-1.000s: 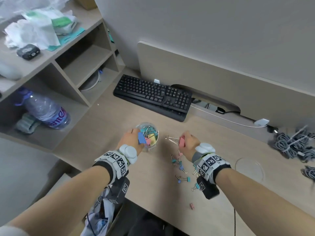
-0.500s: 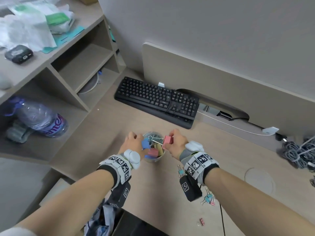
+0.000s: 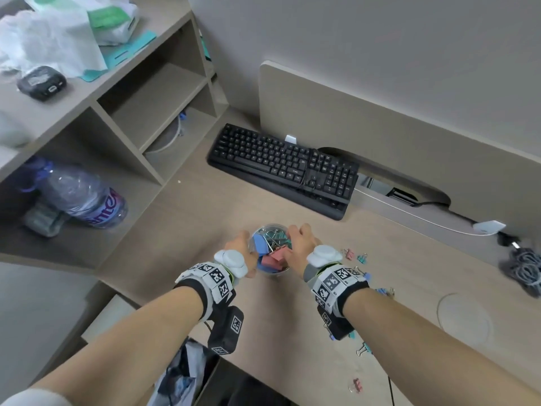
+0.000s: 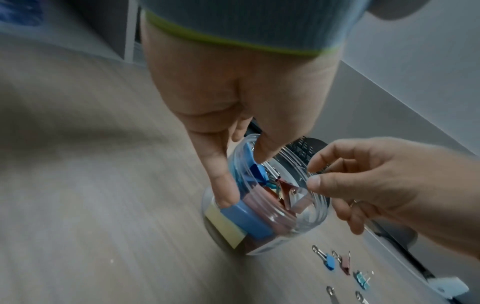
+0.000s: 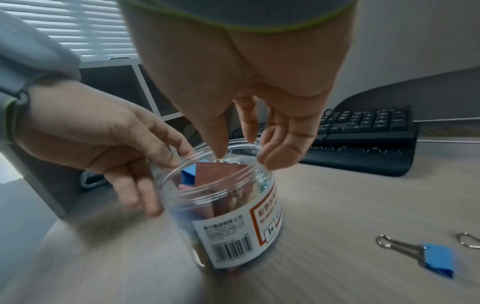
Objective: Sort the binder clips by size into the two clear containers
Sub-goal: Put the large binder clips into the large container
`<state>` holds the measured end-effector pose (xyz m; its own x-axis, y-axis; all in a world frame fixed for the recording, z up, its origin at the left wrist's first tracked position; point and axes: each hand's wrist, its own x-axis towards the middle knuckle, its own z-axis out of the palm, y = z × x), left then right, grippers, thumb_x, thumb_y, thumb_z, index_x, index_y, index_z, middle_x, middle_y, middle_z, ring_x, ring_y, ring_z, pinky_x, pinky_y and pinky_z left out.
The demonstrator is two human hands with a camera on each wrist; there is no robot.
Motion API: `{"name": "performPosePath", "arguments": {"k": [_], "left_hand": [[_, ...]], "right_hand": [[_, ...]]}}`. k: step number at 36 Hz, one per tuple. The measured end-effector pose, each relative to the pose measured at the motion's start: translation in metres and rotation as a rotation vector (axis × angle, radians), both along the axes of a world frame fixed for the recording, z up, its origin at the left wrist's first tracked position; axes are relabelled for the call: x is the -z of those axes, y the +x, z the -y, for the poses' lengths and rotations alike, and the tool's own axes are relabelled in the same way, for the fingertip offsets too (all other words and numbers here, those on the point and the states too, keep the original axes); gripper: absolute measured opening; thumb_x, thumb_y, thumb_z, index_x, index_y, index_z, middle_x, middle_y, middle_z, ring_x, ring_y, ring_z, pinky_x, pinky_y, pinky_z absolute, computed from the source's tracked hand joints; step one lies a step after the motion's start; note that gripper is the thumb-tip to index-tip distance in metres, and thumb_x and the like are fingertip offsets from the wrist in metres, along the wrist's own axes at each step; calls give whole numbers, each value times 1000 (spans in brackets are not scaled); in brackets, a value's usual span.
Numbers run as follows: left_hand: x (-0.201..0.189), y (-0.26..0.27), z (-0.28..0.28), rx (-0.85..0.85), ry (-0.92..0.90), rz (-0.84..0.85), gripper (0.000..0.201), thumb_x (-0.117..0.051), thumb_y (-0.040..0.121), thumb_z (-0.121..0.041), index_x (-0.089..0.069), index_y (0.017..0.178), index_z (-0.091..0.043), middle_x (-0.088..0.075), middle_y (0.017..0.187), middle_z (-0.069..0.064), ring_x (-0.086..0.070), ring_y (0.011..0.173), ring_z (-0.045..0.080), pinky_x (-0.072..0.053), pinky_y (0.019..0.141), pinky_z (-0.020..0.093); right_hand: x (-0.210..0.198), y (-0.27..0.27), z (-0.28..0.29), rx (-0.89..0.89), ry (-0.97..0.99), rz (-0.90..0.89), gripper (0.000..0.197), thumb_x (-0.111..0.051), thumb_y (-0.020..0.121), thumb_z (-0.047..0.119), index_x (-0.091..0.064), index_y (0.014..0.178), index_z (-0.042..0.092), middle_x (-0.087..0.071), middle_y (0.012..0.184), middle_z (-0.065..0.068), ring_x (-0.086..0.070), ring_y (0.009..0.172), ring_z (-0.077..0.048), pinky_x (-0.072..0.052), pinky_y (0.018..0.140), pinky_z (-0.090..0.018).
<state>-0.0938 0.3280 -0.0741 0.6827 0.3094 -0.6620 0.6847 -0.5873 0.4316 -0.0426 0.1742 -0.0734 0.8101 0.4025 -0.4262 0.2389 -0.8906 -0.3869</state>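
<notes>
Clear plastic, the jar (image 5: 221,197) stands at six o'clock from the keyboard (image 3: 287,168); our left hand (image 5: 103,139) grips its wall, steadying it, while our right hand (image 5: 249,107) hovers loose-fingered, empty, above large clips.

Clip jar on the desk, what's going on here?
A person is sorting binder clips. The left hand steadies the clear jar, fingers on its rim and side. The right hand hovers over the mouth with fingers relaxed and nothing in them; a pink clip sits on top of the large clips inside. Small clips lie loose on the desk to the right. A second container isn't clearly visible.
</notes>
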Motion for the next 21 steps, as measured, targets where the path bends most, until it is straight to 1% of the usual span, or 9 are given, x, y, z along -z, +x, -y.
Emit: {"name": "performPosePath", "arguments": {"k": [3,5,7,9,11,14,15,18,21], "left_hand": [[-2,1,1,23,-19,-41,51,-63,78,-4,-46,126,-11,-67,97,8,-67,81,25,-58,78,34],[-1,1,0,39,-11,-48,58,-69,71,-4,-49,125,-12,-69,98,5,-65,82,23,-54,75,30],[-2,1,1,19,-15,-43,55,-71,69,-4,-54,121,-11,-71,97,5,-66,82,22,-57,77,30],[-3,2,1,-26,-30,-21,49,-68,70,-2,-57,117,-10,-72,97,6,-67,83,25,-59,80,36],[-5,2,4,-26,-36,-10,44,-66,73,1,-57,116,-10,-70,95,8,-62,77,23,-58,71,30],[-8,1,9,-72,-81,39,36,-58,81,3,-59,115,-11,-67,89,7,-62,59,19,-49,42,18],[-8,0,10,-94,-102,58,35,-56,82,3,-59,114,-12,-67,88,7,-63,56,19,-47,38,17],[-14,4,19,-101,-136,93,35,-57,80,4,-59,112,-11,-67,84,5,-66,62,22,-49,43,19],[-21,11,38,-110,-189,124,32,-56,83,9,-54,105,-14,-60,78,1,-56,59,16,-46,36,15]], "right_hand": [[3,-3,1,-105,33,-10,29,-55,90,36,-52,112,18,-40,109,-4,-52,81,-27,-45,71,-32],[5,-5,0,-150,16,-39,27,-49,92,37,-53,107,15,-43,107,-5,-53,80,-29,-48,72,-36],[6,-5,2,-172,-39,-43,27,-48,93,36,-51,108,13,-44,107,-7,-55,83,-32,-51,74,-39],[5,-2,3,-222,-99,-1,21,-49,94,26,-52,111,13,-41,113,-9,-55,87,-32,-49,72,-38],[5,0,7,-238,-103,24,20,-50,95,24,-55,111,13,-39,116,-10,-55,88,-32,-48,72,-38],[7,0,17,-200,-15,25,23,-49,95,28,-58,109,13,-39,116,-7,-56,90,-31,-50,78,-39],[5,0,20,-181,17,31,23,-49,94,28,-58,110,14,-40,116,-6,-57,90,-31,-50,79,-38],[-6,4,42,-85,113,81,28,-53,91,29,-56,117,17,-42,115,-4,-57,89,-28,-48,77,-34],[-15,11,82,16,137,110,28,-55,92,31,-55,114,15,-44,115,-4,-57,89,-27,-49,78,-35]]}}
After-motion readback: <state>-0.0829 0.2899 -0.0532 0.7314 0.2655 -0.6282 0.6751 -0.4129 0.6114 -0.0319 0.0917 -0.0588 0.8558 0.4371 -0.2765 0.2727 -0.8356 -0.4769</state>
